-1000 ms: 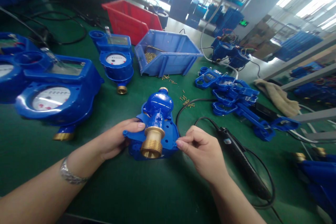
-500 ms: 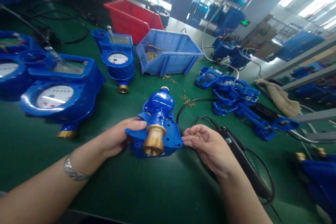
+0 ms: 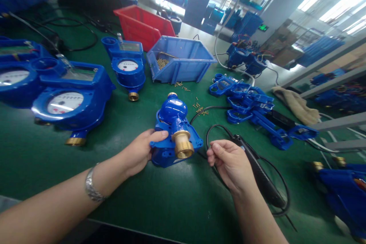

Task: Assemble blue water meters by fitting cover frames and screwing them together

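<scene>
A blue water meter (image 3: 172, 111) with a brass threaded pipe end lies face down in front of me, its pipe end toward me. My left hand (image 3: 137, 154) is closed on its left side, thumb on top of the blue plastic housing. To the right of the meter and apart from it, my right hand (image 3: 233, 164) is closed with thumb and fingertips together; whatever they hold is hidden. Loose brass screws (image 3: 202, 111) lie on the table beyond. Beside my right hand rests a black corded tool (image 3: 264, 179) that looks like an electric screwdriver.
Face-up water meters (image 3: 128, 65) stand at the left. A blue bin (image 3: 183, 70) with small brass screws and a red bin (image 3: 140, 26) are behind. Blue plastic housings (image 3: 243, 101) are piled at the right, near a beige cloth (image 3: 296, 105) and metal rack bars.
My right hand has drawn back from the meter's right corner, its fingers closing further. My left hand has turned the meter slightly, swinging its brass pipe end to the right.
</scene>
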Motion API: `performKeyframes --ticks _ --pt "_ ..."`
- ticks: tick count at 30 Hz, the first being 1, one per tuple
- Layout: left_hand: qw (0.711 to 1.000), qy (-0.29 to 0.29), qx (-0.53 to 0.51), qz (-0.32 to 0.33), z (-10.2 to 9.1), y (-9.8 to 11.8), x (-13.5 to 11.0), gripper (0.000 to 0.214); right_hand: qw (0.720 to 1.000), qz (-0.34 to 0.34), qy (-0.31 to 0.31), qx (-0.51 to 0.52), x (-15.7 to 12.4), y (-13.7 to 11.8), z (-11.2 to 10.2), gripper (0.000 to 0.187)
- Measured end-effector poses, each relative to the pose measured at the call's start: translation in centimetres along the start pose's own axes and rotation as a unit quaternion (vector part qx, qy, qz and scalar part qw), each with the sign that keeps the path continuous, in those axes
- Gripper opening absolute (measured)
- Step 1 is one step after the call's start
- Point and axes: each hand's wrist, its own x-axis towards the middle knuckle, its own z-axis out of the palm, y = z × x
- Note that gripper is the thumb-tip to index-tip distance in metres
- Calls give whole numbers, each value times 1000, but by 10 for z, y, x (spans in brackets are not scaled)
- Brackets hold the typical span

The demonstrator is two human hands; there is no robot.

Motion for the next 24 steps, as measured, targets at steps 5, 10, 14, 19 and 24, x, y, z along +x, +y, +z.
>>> performKeyframes --ticks 5,10,14,19,24 --pt "999 47 -19 17 19 -7 -2 30 1000 21 -5 6 -20 5 7 31" --pt "997 47 -30 58 18 -16 1 36 999 14 -13 33 -35 13 27 27" --pt "996 33 -38 70 12 -21 3 36 999 -4 -6 48 -37 22 46 27" --pt "995 11 -56 81 10 -20 2 33 998 -51 21 -12 -34 33 60 21" --pt "996 10 -62 65 10 -18 3 35 973 -102 36 -203 -34 35 59 13"
